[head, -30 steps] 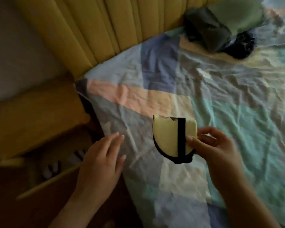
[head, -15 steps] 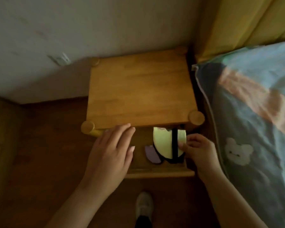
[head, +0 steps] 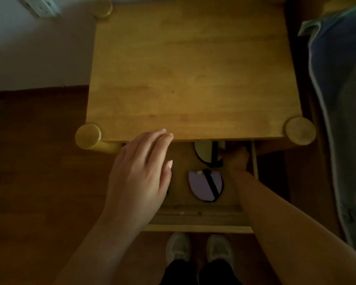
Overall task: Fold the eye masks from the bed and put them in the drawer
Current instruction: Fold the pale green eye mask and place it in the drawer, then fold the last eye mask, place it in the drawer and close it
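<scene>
The right hand (head: 237, 159) is reaching into the open drawer (head: 197, 210) and gripping the folded yellow eye mask (head: 205, 151) at its far end; a folded purple eye mask (head: 201, 188) is lying nearer. The left hand (head: 140, 171) is hovering open, fingers spread, over the drawer's left side. No writing is readable

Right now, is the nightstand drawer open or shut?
Open. The drawer is pulled out below the nightstand top, showing a folded purple eye mask inside.
</scene>
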